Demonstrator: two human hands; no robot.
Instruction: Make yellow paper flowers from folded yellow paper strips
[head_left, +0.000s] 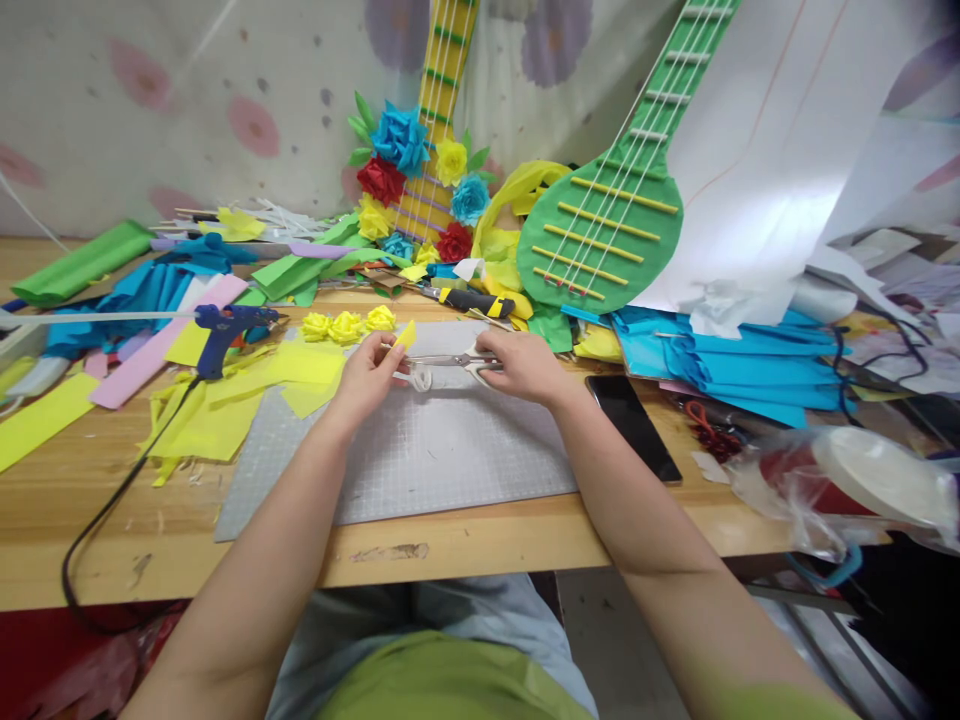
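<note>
My left hand [369, 372] is closed on a small piece of yellow crepe paper [406, 336] that sticks up from the fingertips. In my right hand [519, 362] is a pair of scissors [460, 360], its blades pointing left toward the left hand. Whether the blades touch the paper I cannot make out. Just under the blades lies a small white coil [421, 378], perhaps string or tape. Both hands are over the far part of a grey cutting mat [442, 455]. Several yellow paper flowers [346, 327] sit behind my left hand.
A blue glue gun [225, 330] with a black cord stands left, among yellow paper sheets [217, 415]. Behind are a green paper-covered instrument [607, 235], a flower-decked yellow one [442, 90] and a utility knife [476, 302]. To the right lie a phone [634, 428] and blue paper [735, 360].
</note>
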